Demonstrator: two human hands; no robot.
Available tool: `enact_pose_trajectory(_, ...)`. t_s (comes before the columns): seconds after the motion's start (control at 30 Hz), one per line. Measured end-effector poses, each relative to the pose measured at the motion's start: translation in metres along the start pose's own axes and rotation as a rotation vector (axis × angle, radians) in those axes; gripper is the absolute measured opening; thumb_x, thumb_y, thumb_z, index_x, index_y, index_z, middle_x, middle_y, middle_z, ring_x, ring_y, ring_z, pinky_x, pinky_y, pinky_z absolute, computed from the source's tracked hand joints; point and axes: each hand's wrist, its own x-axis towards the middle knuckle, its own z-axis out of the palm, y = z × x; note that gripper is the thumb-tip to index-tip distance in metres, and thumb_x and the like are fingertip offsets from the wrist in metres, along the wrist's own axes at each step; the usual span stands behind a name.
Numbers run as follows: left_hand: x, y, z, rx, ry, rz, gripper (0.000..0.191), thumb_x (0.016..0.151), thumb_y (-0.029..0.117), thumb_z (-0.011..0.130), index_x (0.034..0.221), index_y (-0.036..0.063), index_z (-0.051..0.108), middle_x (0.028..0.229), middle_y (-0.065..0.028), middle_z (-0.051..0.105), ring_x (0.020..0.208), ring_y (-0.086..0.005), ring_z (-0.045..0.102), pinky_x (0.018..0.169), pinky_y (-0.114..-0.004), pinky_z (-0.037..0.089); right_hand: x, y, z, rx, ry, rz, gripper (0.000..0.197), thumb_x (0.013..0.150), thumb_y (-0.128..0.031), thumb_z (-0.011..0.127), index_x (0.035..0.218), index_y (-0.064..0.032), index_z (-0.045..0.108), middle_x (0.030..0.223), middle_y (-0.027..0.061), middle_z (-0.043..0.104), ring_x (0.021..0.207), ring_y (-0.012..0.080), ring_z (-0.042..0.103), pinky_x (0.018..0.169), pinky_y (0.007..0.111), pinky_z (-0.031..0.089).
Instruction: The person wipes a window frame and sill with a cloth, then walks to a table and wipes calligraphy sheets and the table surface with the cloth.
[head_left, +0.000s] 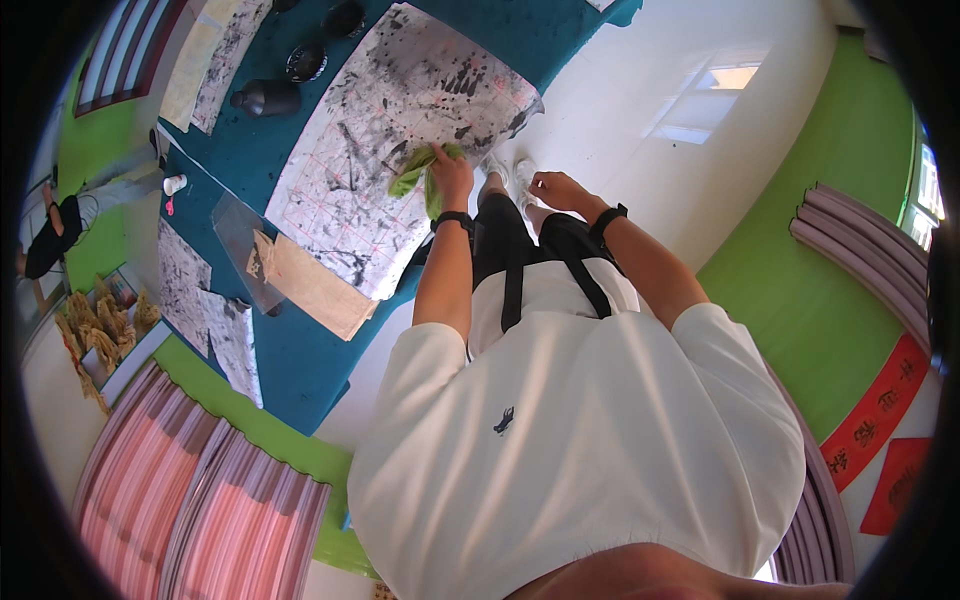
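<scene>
My left hand (451, 177) grips a crumpled green cloth (409, 178), whose folds hang below the fingers over the right part of a large ink-stained white sheet (330, 180) with red grid lines. The sheet lies on a table with a teal cover (292, 375). My right hand (559, 191) is off the table, in front of my legs, with its fingers curled; nothing shows in it. Whether the cloth touches the sheet is hard to tell.
Beyond the sheet are a black bottle (268, 98) and dark bowls (306, 63). Brown paper (315, 289), a clear plastic sheet (241, 247), a paper cup (175, 184) and more stained sheets (229, 330) lie on the table. A person (64, 229) is at far left.
</scene>
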Motion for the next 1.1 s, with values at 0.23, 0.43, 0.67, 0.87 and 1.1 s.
enact_pose_trajectory(0.23, 0.052, 0.104, 0.067, 0.054, -0.111, 0.258, 0.061, 0.090, 0.026, 0.037, 0.143, 0.0005, 0.023, 0.129, -0.0311, 0.044, 0.121, -0.0487, 0.037, 0.107, -0.046, 0.028, 0.028, -0.002, -0.052, 0.066, 0.271, 0.131, 0.039, 0.085, -0.018, 0.060, 0.119, -0.0044, 0.048, 0.083, 0.0139, 0.064, 0.078, 0.0289, 0.063, 0.072, 0.038, 0.050)
enact_pose_trajectory(0.43, 0.104, 0.073, 0.046, -0.860, -0.545, -0.212, 0.051, 0.097, 0.036, 0.032, 0.133, 0.0024, 0.043, 0.130, -0.0118, 0.050, 0.121, -0.0225, 0.047, 0.102, -0.036, 0.036, 0.072, -0.031, -0.082, 0.017, 0.180, 0.198, 0.082, 0.079, -0.019, 0.065, 0.145, -0.0159, 0.017, 0.097, 0.0152, 0.065, 0.083, 0.0328, 0.063, 0.079, 0.041, 0.050)
enact_pose_trajectory(0.67, 0.098, 0.008, -0.057, -0.631, -0.706, -0.430, 0.048, 0.093, 0.039, 0.034, 0.128, 0.0101, 0.049, 0.115, -0.0095, 0.060, 0.100, -0.0227, 0.060, 0.083, -0.038, 0.047, 0.154, -0.128, -0.063, -0.461, -0.003, -0.203, 0.088, 0.070, -0.023, 0.070, 0.145, -0.0241, 0.024, 0.124, 0.0182, 0.047, 0.114, 0.0390, 0.047, 0.088, 0.049, 0.044)
enact_pose_trajectory(0.87, 0.060, -0.039, -0.090, -0.758, -0.229, -0.593, 0.042, 0.088, 0.029, 0.045, 0.120, 0.0029, 0.052, 0.102, -0.0148, 0.061, 0.083, -0.0293, 0.061, 0.072, -0.042, 0.051, 0.198, -0.181, 0.000, -0.793, -0.093, -0.462, 0.066, 0.069, -0.026, 0.073, 0.129, -0.0195, 0.047, 0.119, 0.0119, 0.047, 0.116, 0.0324, 0.046, 0.089, 0.051, 0.041)
enact_pose_trajectory(1.1, 0.008, -0.043, -0.037, -0.222, 0.275, -0.304, 0.060, 0.082, 0.025, 0.064, 0.133, 0.0059, 0.039, 0.140, -0.0277, 0.033, 0.132, -0.0446, 0.025, 0.107, -0.049, 0.027, 0.213, -0.162, -0.002, -0.763, -0.093, -0.703, 0.043, 0.068, -0.021, 0.072, 0.109, -0.0136, 0.058, 0.111, 0.0090, 0.052, 0.109, 0.0301, 0.050, 0.087, 0.048, 0.042)
